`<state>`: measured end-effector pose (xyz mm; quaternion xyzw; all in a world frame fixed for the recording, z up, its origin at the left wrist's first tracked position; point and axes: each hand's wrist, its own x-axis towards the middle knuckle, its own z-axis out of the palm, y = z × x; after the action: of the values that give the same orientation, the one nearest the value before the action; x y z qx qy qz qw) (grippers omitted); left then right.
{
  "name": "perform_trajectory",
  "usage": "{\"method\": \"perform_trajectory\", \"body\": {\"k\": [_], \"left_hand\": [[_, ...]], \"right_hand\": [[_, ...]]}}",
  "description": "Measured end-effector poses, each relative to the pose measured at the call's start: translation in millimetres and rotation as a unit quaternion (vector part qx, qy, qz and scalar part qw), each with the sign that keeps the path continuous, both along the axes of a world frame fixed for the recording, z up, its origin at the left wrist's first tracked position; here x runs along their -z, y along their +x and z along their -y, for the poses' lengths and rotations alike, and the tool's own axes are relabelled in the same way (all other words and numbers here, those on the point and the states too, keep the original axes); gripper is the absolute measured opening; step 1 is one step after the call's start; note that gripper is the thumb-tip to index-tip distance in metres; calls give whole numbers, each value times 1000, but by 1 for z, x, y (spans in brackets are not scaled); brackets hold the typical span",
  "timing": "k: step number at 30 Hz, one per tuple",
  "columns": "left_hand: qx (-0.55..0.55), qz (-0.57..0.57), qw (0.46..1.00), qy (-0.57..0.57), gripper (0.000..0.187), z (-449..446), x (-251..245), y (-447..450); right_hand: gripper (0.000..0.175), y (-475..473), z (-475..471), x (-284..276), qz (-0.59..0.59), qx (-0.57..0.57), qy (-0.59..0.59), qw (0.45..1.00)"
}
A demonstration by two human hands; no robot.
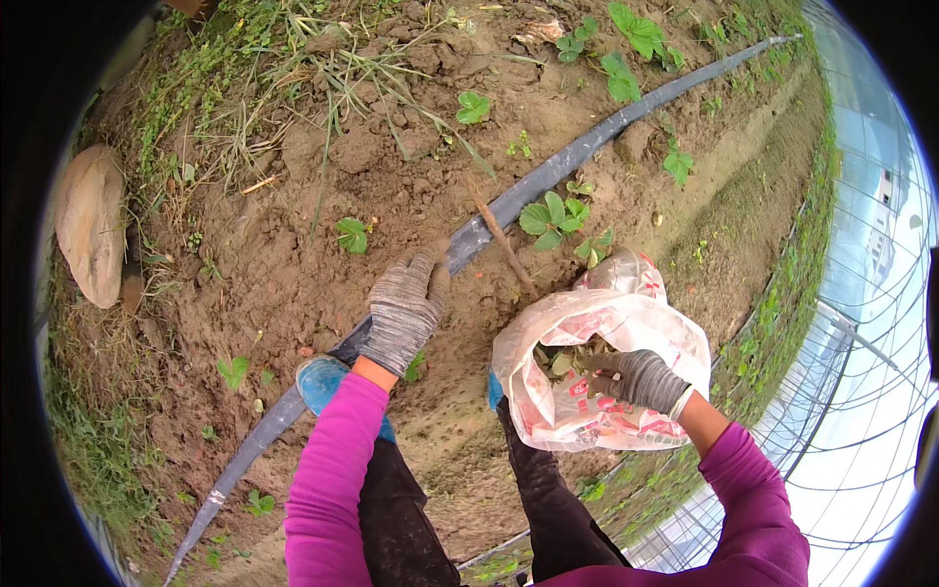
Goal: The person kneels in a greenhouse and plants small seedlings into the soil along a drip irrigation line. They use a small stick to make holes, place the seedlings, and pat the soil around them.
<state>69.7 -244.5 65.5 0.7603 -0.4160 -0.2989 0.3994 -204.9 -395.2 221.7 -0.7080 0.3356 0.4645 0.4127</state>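
My left hand (pixel 406 308), in a grey knit glove, is over a flat dark hose (pixel 546 170). Its fingers are stretched out towards the soil and nothing shows in them; the fingertips are slightly blurred. My right hand (pixel 637 380), gloved alike, reaches into the mouth of a white plastic bag (pixel 678 330) with red print. Leafy plant bits (pixel 561 365) lie inside the bag, next to my right fingers. Whether those fingers grip any of them cannot be made out. A thin wooden stick (pixel 505 238) crosses the hose between my left hand and the bag.
Young leafy plants (pixel 552 219) grow along the hose, and a small seedling (pixel 353 235) stands beyond my left hand. A large stone (pixel 92 224) lies at the far left near grass (pixel 242 95). My blue shoe (pixel 321 383) is beside the hose. A greenhouse frame (pixel 855 345) rises at right.
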Motion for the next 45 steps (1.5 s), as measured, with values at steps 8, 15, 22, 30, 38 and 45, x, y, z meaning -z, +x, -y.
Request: {"method": "perform_trajectory", "body": {"k": [8, 15, 22, 30, 38, 45], "left_hand": [[4, -19, 1000, 7, 29, -1, 0, -2], [-2, -30, 1000, -10, 31, -5, 9, -10], [12, -22, 1000, 7, 31, -1, 3, -12], [100, 32, 994, -34, 31, 0, -26, -49], [317, 350, 881, -36, 43, 74, -29, -52], [453, 437, 739, 240, 34, 100, -34, -70]], "right_hand": [[24, -22, -14, 22, -11, -169, -166, 971], [32, 41, 14, 36, 75, 10, -244, 967], [31, 17, 75, 137, 63, 214, -380, 898], [28, -24, 30, 114, 137, 196, -402, 884], [49, -62, 9, -34, 247, 46, -501, 828], [97, -195, -14, -68, -38, 127, -439, 889]]}}
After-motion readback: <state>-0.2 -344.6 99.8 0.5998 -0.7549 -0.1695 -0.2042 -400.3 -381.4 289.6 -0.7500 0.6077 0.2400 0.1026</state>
